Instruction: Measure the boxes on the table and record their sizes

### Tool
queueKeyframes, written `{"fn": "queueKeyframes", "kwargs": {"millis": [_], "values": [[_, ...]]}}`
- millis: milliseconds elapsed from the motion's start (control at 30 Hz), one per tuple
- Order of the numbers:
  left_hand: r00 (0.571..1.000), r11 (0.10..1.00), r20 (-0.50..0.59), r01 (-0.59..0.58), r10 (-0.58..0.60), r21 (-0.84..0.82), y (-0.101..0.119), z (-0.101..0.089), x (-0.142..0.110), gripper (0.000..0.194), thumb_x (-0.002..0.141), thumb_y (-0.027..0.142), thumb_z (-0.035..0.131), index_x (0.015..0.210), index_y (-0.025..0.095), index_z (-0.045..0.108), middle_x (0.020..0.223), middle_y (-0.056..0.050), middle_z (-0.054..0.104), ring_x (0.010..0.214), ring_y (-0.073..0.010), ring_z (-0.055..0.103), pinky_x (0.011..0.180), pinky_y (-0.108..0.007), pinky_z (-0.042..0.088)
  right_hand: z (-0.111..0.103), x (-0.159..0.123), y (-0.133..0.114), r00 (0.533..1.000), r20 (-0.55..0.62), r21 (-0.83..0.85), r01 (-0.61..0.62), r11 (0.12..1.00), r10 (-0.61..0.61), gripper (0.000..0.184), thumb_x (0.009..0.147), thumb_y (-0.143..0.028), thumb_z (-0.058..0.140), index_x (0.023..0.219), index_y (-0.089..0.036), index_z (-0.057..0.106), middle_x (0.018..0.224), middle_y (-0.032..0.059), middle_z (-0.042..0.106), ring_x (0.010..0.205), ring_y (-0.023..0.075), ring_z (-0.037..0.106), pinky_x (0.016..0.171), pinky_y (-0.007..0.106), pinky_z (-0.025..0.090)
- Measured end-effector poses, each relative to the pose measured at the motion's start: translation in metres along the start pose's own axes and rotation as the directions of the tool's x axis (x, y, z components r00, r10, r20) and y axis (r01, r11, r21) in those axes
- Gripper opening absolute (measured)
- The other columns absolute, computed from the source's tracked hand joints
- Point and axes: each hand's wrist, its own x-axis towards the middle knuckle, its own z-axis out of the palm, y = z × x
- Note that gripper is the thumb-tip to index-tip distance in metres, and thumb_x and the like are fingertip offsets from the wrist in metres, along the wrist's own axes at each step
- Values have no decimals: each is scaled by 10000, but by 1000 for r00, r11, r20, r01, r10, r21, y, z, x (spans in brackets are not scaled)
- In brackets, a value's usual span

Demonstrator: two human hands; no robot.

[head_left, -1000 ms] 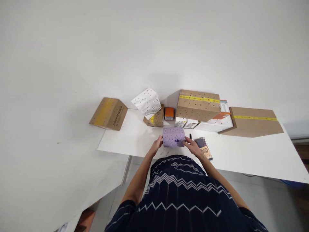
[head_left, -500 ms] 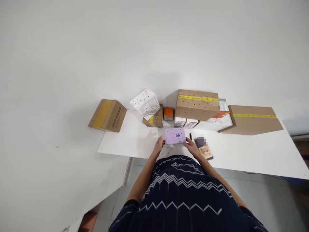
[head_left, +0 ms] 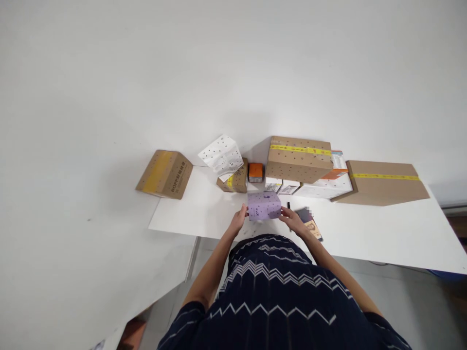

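Note:
I hold a small purple box with dark dots just above the near part of the white table. My left hand grips its left end and my right hand grips its right end, fingers closed on it. A black pen and a dark booklet lie just right of my right hand.
Along the wall stand a large brown box with yellow tape, another flat brown box at the right, white and orange cartons, a small orange box, a small brown box, a dotted white sheet and a brown box at the far left.
The purple box has been turned in my hands: half a second ago its flat face showed, now its top and side show again. Both hands stayed at its ends.

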Motion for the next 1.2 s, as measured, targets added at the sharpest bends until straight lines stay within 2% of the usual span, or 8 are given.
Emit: {"fn": "queueKeyframes", "kwargs": {"millis": [233, 500, 600, 733, 867, 933, 1033, 1200], "values": [[996, 998, -83, -30, 35, 60, 11, -1, -3, 804, 837, 723, 262, 1200, 100, 617, 1018, -133, 684, 1025, -277, 590, 915, -370, 437, 7, 0, -8, 996, -55, 69, -65, 996, 69, 569, 689, -344, 608, 1240, -200, 599, 972, 41, 670, 917, 208, 604, 874, 366, 464], [997, 999, -73, 5, -9, -54, 3, 3, -2, 724, 876, 660, 269, 1271, 122, 549, 1075, -138, 646, 1022, -230, 588, 887, -341, 455, 10, -3, -3, 994, -47, 98, -95, 991, 100, 596, 680, -329, 607, 1259, -190, 576, 1065, 66, 621, 928, 185, 593, 841, 319, 464], [998, 998, -68, 2, -7, -63, -2, 2, -1, 637, 857, 624, 391, 1270, 162, 540, 1085, -117, 630, 1000, -222, 590, 868, -356, 471, 5, -8, -1, 996, -9, 86, -84, 993, 85, 568, 718, -352, 583, 1266, -201, 565, 1090, 66, 631, 907, 182, 604, 796, 309, 478], [995, 990, -58, -79, 86, 114, -10, -1, 2, 847, 712, 475, 683, 1421, 178, 326, 1242, -152, 507, 1023, -234, 576, 892, -389, 469, -9, -10, 11, 981, -148, -234, -158, 959, 125, 464, 795, -316, 528, 1225, -151, 581, 1040, 101, 667, 896, 204, 624, 787, 306, 465], [970, 866, 69, -240, 234, 439, -5, 2, 2, 1080, 608, 371, 784, 1473, 185, 166, 1440, -187, 247, 1315, -328, 340, 1030, -419, 376, -18, -6, 29, 949, -197, -603, -314, 733, 245, 309, 848, -296, 504, 1066, -130, 647, 950, 148, 693, 950, 255, 635, 801, 318, 439], [969, 776, 96, -240, 227, 584, 3, 7, 1, 1110, 592, 335, 796, 1477, 226, 135, 1496, -167, 119, 1354, -364, 272, 1058, -447, 342, -16, -4, 37, 936, -191, -655, -345, 672, 295, 273, 851, -309, 519, 987, -121, 662, 981, 184, 688, 981, 281, 630, 803, 337, 437], [980, 667, 90, -187, 178, 721, 15, 16, 2, 1113, 608, 323, 780, 1477, 293, 86, 1530, -145, -16, 1313, -416, 326, 1016, -503, 370, -8, 0, 45, 924, -211, -646, -376, 664, 318, 253, 843, -278, 531, 958, -86, 650, 1001, 237, 673, 970, 306, 636, 786, 370, 441], [980, 656, 117, -193, 158, 729, 21, 22, 7, 1103, 623, 345, 759, 1477, 262, 67, 1513, -182, 47, 1271, -393, 398, 994, -484, 398, -5, 5, 47, 927, -189, -554, -372, 744, 323, 116, 769, -185, 544, 753, -108, 629, 821, 210, 698, 794, 270, 672, 655, 319, 463]]}}
